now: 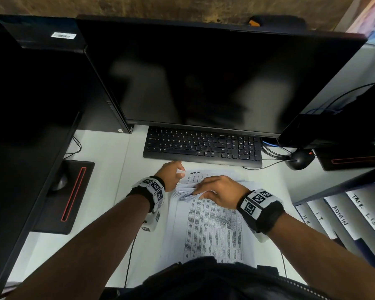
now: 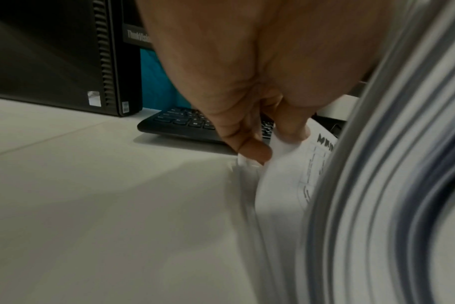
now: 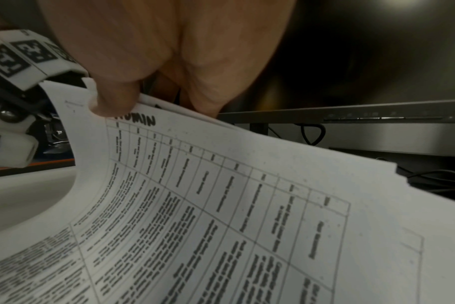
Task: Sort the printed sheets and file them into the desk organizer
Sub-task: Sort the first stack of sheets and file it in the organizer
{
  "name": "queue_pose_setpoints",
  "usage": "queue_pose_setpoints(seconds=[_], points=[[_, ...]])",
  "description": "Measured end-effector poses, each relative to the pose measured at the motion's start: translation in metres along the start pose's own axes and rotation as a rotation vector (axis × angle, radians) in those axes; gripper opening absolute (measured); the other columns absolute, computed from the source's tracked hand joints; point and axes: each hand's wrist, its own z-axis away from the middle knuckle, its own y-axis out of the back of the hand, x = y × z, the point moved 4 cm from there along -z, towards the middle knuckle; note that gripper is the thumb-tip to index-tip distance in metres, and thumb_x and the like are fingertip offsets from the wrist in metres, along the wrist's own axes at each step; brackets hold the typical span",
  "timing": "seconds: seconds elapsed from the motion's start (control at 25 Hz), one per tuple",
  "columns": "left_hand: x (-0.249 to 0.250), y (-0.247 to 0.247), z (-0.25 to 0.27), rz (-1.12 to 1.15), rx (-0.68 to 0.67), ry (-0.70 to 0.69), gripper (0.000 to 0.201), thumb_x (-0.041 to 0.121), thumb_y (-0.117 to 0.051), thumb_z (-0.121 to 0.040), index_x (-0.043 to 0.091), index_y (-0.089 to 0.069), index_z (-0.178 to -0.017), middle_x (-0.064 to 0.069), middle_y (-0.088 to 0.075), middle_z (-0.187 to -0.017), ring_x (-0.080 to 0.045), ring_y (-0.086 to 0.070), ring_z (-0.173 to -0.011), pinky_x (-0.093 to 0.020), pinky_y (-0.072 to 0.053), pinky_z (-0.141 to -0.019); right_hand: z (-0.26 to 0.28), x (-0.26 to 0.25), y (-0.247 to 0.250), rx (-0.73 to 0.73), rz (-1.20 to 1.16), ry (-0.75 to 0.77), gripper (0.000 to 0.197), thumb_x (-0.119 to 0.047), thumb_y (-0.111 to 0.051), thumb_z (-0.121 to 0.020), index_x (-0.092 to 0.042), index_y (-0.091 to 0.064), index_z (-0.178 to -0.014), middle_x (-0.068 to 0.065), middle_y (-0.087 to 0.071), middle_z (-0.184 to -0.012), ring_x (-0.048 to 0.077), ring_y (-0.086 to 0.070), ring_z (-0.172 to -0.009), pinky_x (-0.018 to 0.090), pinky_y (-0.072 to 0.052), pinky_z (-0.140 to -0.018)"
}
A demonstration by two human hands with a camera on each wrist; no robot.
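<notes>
Both hands were on the stack of printed sheets (image 1: 212, 232), which lay on the white desk (image 1: 108, 191) in front of the person. Left hand (image 1: 171, 175) pinched the far left corner of the sheets between thumb and fingers (image 2: 255, 151), peeling them up so that they curved away from the desk. Right hand (image 1: 219, 191), just to the right of it, gripped lifted sheets near their top edge, its thumb (image 3: 114, 98) pressed on a page headed ADMIN in marker above a printed table. Beyond both hands sat a black keyboard (image 1: 201, 146) under a dark monitor (image 1: 214, 79). Well to the right of the right hand stood the desk organizer (image 1: 342, 215), its dividers lettered HR, IT, ADMIN and TASK LIST. Left of the left hand lay a black mouse pad (image 1: 72, 198) with a mouse on it.
</notes>
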Motion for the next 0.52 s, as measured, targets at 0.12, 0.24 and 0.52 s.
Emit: queue_pose_setpoints(seconds=[0.12,0.24,0.52], points=[[-0.004,0.002,0.003,-0.011,0.000,0.016,0.006,0.021,-0.056,-0.091,0.024,-0.056,-0.097,-0.010,-0.060,-0.122,-0.022,-0.059,-0.103,-0.037,-0.046,-0.095,0.000,0.001,-0.001,0.000,-0.003,-0.001,0.022,-0.026,-0.058,-0.091,-0.022,-0.068,-0.110,0.000,-0.067,-0.113,0.015,-0.060,-0.106,0.025,-0.044,-0.094],[-0.004,0.007,0.011,-0.069,0.029,-0.016,0.004,0.021,-0.056,-0.090,0.025,-0.056,-0.089,-0.007,-0.059,-0.121,-0.022,-0.055,-0.107,-0.030,-0.040,-0.095,-0.001,0.002,-0.002,-0.011,0.000,-0.018,0.022,-0.026,-0.057,-0.091,-0.023,-0.068,-0.111,-0.001,-0.066,-0.113,0.015,-0.059,-0.108,0.026,-0.044,-0.095],[-0.019,0.001,0.023,0.211,0.084,-0.055,0.040,-0.006,-0.067,-0.078,0.031,-0.057,-0.066,-0.011,-0.044,-0.143,-0.020,-0.044,-0.131,-0.013,-0.025,-0.102,-0.001,0.001,-0.002,-0.012,0.002,-0.036,0.023,-0.027,-0.056,-0.092,-0.024,-0.067,-0.112,-0.002,-0.066,-0.114,0.014,-0.057,-0.109,0.019,-0.038,-0.096]])
